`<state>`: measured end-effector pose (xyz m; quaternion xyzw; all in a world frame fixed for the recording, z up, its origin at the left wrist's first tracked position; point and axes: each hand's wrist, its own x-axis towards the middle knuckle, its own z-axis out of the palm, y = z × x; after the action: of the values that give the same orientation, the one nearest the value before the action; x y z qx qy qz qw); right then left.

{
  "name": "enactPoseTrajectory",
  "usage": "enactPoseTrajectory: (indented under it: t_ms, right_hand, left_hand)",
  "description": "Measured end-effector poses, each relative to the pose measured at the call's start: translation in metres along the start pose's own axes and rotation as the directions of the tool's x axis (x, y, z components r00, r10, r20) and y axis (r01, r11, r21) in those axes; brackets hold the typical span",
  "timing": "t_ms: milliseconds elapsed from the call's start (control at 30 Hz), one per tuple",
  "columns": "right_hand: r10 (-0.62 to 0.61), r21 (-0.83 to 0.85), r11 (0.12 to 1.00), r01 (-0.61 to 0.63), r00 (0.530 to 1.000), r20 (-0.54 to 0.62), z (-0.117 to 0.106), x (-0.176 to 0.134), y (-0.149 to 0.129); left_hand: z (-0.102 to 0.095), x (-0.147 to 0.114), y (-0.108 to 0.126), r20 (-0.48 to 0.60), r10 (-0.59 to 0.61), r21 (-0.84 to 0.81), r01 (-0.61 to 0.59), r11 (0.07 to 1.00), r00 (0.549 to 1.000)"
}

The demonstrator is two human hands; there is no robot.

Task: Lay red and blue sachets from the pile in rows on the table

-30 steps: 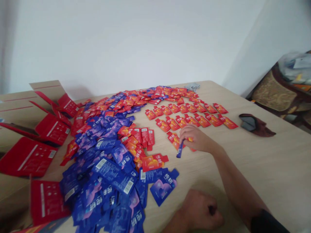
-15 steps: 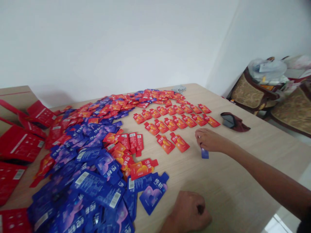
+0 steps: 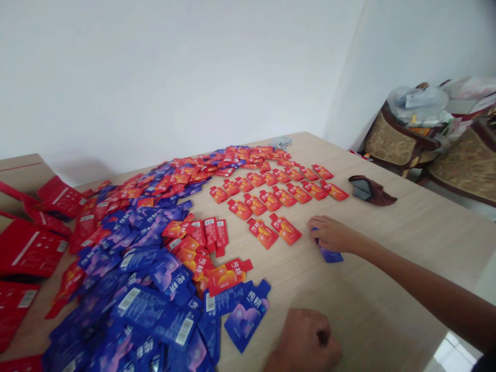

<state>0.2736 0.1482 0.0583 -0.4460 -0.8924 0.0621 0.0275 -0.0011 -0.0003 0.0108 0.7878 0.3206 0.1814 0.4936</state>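
My right hand (image 3: 329,235) lies over a blue sachet (image 3: 330,254) on the table, fingers closed on its top end. The sachet's lower part shows below the palm; its neck is mostly covered. To its left are two red sachets (image 3: 285,229) side by side, at the near end of several rows of red sachets (image 3: 284,196) laid face up. My left hand (image 3: 306,338) rests at the bottom centre in a loose fist, and nothing shows in it. Beside it, a blue sachet with purple shapes (image 3: 247,316) lies at the edge of a big mixed heap.
The heap of blue and red sachets (image 3: 155,310) spreads over the table's left side. Red boxes and a carton (image 3: 31,243) stand at the far left. A brown and grey cloth item (image 3: 374,190) lies at the right. Past the table, patterned chairs (image 3: 393,142) hold bags.
More of the blue sachet shows under my right hand; its lower end has swung to the right. My left hand stays in a fist, and the view has shifted slightly.
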Motion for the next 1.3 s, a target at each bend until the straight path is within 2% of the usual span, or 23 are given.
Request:
enactPoseTrajectory:
  t_ms: [133,233,300,367,467,633,733,833,900,967,1067,1167,1233,1300]
  right_hand:
    - [0.042,0.07,0.997,-0.033,0.991,-0.125,0.004,-0.011,0.001]
    - [0.241,0.167,0.964,-0.206,0.942,-0.235,0.005,-0.022,-0.002]
    - [0.395,0.232,0.909,-0.345,0.892,-0.221,0.008,-0.032,-0.006]
    - [0.471,0.262,0.868,-0.422,0.866,-0.167,0.014,-0.043,-0.011]
    - [0.495,0.261,0.853,-0.452,0.86,-0.124,0.028,-0.059,-0.018]
    - [0.489,0.28,0.854,-0.439,0.861,-0.143,0.043,-0.074,-0.017]
    - [0.524,0.39,0.806,-0.445,0.844,-0.12,0.037,-0.072,-0.02]
    - [0.554,0.541,0.722,-0.431,0.829,-0.079,0.02,-0.055,-0.044]
    - [0.502,0.607,0.71,-0.357,0.861,-0.082,0.003,-0.033,-0.075]
    - [0.376,0.642,0.734,-0.222,0.92,-0.112,-0.012,-0.002,-0.117]
    - [0.078,0.627,0.779,0.002,0.992,-0.099,-0.023,0.053,-0.183]
    - [-0.145,0.589,0.779,0.215,0.976,-0.165,-0.013,0.1,-0.235]
    - [-0.218,0.567,0.772,0.288,0.957,-0.19,0.002,0.119,-0.256]
    - [-0.268,0.553,0.766,0.328,0.945,-0.189,0.016,0.128,-0.267]
  left_hand:
    - [0.0,0.0,-0.001,0.001,-0.002,-0.009,0.002,1.0,1.0]
    - [0.002,0.001,-0.003,0.001,0.02,-0.007,-0.02,1.0,1.0]
    - [0.003,0.001,-0.005,0.002,0.031,0.007,-0.031,1.0,1.0]
    - [0.003,0.001,-0.006,0.0,0.038,0.026,-0.038,0.999,0.999]
    - [0.003,0.0,-0.004,0.005,0.05,0.061,-0.05,0.997,0.999]
    - [0.005,0.001,-0.007,0.064,0.111,0.194,-0.121,0.973,0.992]
    - [0.01,0.003,-0.013,0.11,0.137,0.284,-0.163,0.945,0.984]
    - [0.011,0.002,-0.015,0.122,0.139,0.301,-0.17,0.938,0.983]
    - [0.009,0.0,-0.013,0.119,0.141,0.292,-0.17,0.941,0.983]
    - [0.006,0.0,-0.01,0.119,0.145,0.282,-0.173,0.944,0.982]
    - [0.004,0.003,-0.01,0.136,0.187,0.294,-0.22,0.93,0.973]
    - [0.009,0.009,-0.016,0.15,0.262,0.318,-0.298,0.9,0.953]
    - [0.014,0.012,-0.02,0.16,0.302,0.298,-0.338,0.893,0.94]
    - [0.017,0.014,-0.021,0.159,0.314,0.271,-0.347,0.898,0.936]
